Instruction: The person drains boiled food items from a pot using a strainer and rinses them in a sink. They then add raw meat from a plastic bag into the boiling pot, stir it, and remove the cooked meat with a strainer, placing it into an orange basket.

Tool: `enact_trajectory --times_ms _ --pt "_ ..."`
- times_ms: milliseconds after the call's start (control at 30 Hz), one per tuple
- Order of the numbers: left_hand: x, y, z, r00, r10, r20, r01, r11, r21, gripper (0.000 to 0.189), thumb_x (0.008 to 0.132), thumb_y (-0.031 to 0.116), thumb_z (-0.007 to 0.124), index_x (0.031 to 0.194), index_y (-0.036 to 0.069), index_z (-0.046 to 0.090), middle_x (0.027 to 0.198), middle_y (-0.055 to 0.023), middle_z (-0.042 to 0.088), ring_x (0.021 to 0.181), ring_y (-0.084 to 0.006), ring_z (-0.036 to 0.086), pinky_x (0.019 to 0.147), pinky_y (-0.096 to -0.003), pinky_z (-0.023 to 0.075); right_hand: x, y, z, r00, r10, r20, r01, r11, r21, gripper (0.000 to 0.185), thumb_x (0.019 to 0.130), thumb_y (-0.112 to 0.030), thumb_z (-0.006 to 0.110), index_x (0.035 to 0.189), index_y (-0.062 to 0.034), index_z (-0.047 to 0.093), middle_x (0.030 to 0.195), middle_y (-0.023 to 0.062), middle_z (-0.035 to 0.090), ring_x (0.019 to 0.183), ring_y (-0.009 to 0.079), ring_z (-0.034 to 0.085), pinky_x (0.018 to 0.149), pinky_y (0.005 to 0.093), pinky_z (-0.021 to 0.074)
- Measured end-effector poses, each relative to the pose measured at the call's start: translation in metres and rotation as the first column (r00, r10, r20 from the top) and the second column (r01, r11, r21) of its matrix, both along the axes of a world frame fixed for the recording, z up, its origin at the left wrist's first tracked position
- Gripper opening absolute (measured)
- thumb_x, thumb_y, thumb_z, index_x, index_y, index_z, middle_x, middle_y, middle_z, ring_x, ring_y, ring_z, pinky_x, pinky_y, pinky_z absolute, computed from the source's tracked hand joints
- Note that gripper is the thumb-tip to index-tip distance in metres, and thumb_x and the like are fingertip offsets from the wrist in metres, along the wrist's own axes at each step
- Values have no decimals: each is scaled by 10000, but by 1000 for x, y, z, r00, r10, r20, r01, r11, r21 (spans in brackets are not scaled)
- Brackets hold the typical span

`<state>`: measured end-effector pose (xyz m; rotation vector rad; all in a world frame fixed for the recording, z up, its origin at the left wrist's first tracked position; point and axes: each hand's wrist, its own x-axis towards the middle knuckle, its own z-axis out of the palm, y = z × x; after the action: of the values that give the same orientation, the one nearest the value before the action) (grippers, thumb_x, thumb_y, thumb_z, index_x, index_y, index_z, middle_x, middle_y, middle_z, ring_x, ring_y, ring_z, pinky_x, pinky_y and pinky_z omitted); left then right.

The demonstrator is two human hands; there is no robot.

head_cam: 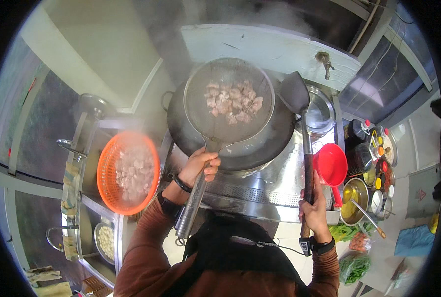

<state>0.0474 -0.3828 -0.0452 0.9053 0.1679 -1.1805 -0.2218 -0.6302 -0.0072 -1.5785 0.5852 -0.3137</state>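
My left hand (pixel 202 165) grips the metal handle of a large round mesh strainer (pixel 196 120). Pale chunks of cooked meat (pixel 232 102) lie in a cluster on its mesh. The strainer is above a wide dark wok (pixel 279 137), and steam hangs around it. My right hand (pixel 315 209) is closed around the wooden handle of a wok spatula (pixel 295 92), whose dark blade points away from me near the wok's right rim. Left of the wok, an orange plastic colander (pixel 102 178) holds more pale meat chunks (pixel 134 170) that are steaming.
A red plastic ladle (pixel 330 163) and a metal basin (pixel 318 111) are at the right. Beyond them stand several bottles (pixel 359 159) and a pot of yellow oil (pixel 350 195). Sinks with faucets (pixel 72 147) line the left, one holding a bowl of round white pieces (pixel 105 239).
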Motion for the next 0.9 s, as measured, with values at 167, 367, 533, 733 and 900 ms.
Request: enact_trajectory --times_ms 167,367,533,733,900 --pt "-1 11 0 975 25 -219 -37 998 -53 214 966 111 523 1066 141 337 752 -12 487 505 -87 465 401 -263 379 0 12 4 997 -14 -71 19 998 64 962 688 173 408 1562 -147 163 1009 78 508 512 95 498 393 223 434" --pt "-7 35 1 997 -21 -69 14 995 -101 143 954 87 530 992 158 412 744 -10 493 499 -98 466 397 -274 389 2 26 6 997 -14 -78 19 998 64 957 700 174 419 1562 -154 164 936 58 506 492 93 497 383 225 426" --pt "-1 47 0 983 -16 -185 -2 996 -93 164 951 79 535 998 171 408 746 -8 496 493 -94 462 387 -271 373 4 41 7 998 2 -59 -1 1000 26 960 700 176 423 1562 -157 163 961 65 502 496 96 494 381 228 424" --pt "-9 72 -4 994 25 -110 -35 996 -87 190 946 67 537 1015 172 394 735 -3 489 488 -89 457 391 -269 370 6 60 14 998 -10 -60 9 1000 -8 925 713 162 427 1555 -137 184 955 67 496 506 91 489 395 215 418" --pt "-12 110 1 913 -47 -406 -27 984 -174 99 974 138 503 909 124 430 719 9 475 482 -79 445 404 -259 374 10 68 13 999 5 -46 -5 1000 -10 926 700 129 435 1553 -146 198 939 64 493 512 86 481 405 206 415"
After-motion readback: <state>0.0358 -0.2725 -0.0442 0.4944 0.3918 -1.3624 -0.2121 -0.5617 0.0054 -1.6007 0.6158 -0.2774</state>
